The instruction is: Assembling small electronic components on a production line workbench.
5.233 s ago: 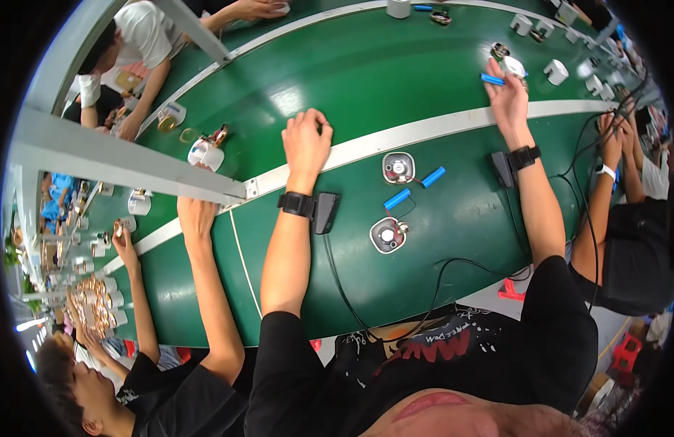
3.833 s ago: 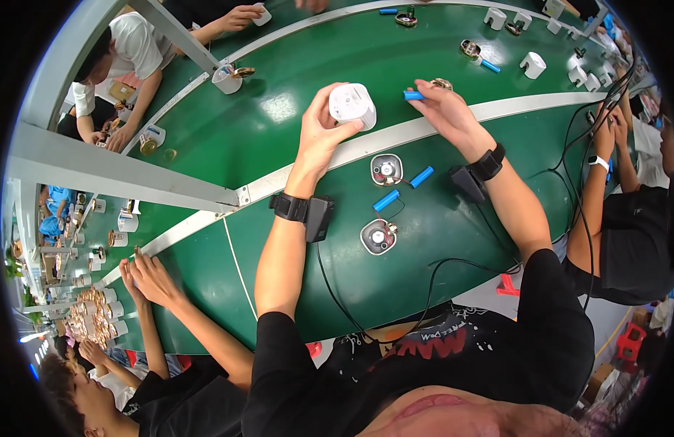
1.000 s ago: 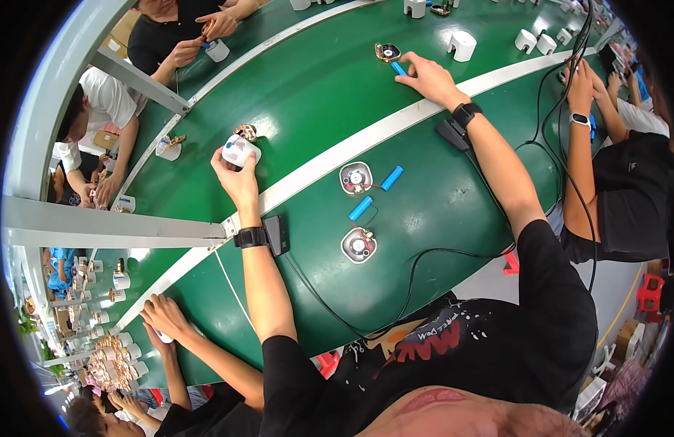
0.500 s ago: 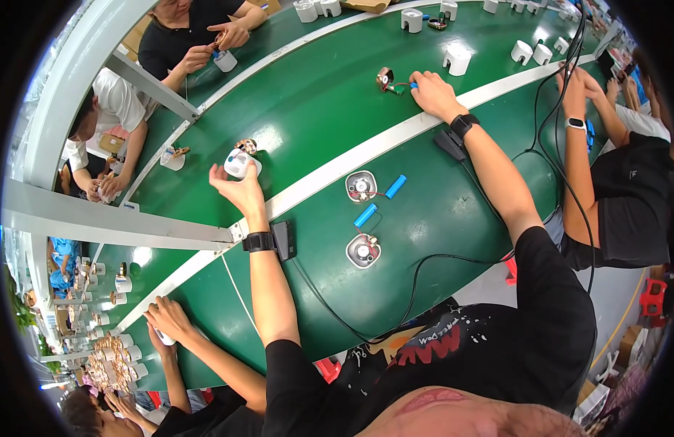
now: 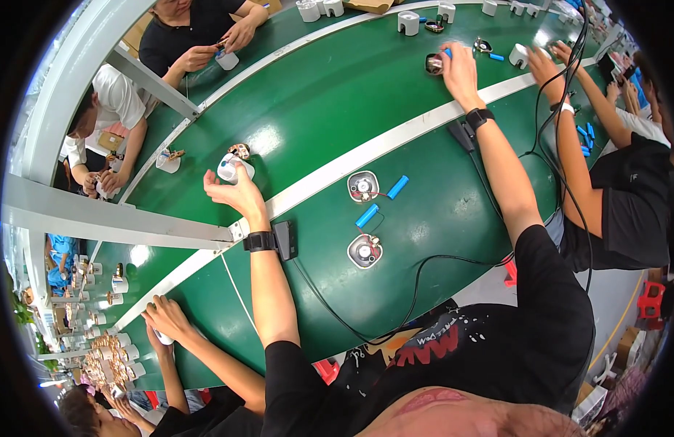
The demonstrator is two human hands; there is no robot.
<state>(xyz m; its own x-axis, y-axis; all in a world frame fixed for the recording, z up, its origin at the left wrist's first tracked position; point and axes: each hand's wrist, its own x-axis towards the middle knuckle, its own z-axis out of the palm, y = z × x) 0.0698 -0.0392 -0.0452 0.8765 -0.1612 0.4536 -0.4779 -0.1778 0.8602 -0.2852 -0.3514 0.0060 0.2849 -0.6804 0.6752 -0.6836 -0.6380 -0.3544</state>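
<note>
The right grip pinches a blue cylinder beside a round speaker part on the far side of the pale rail; the fingers hide how much of that part they also bear on. The left grip is loose, fingers spread to the left and thumb against or just over a white housing; contact is hard to tell. A coppery piece sits at the housing's far edge, over the green desk.

The step in hand seems to be handling the speaker part by its cylinder, with the housing within the left's reach. The next move would call for steady control of cylinder and part together, so any wire between them takes no strain.

Nearer the body, an upper speaker unit and a lower speaker unit lie on the desk, each with its own blue cylinder. Farther right, a co-worker's hand is near another white cup.
</note>
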